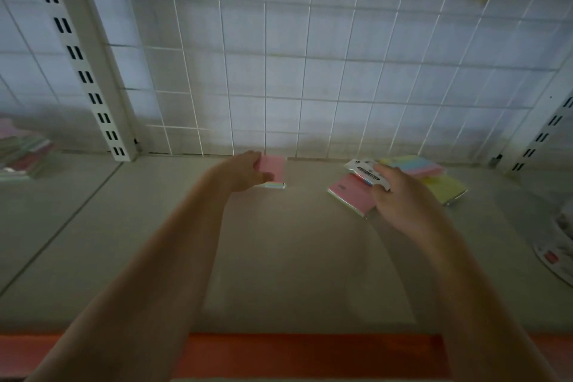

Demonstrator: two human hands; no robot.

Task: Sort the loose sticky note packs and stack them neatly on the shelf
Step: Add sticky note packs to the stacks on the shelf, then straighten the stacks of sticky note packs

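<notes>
On the shelf (279, 257), both hands (245, 172) (400, 195) grip sticky note packs (273, 168)

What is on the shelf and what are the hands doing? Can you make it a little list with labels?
left hand: holds a pink pack upright near the wire grid
under it: a small pastel pack lying flat
right hand: grips a white-labelled pack
loose pile: pink flat pack, yellow pack, striped pastel pack
far left: a blurry stack of packs
shelf: beige, with an orange front edge
</notes>
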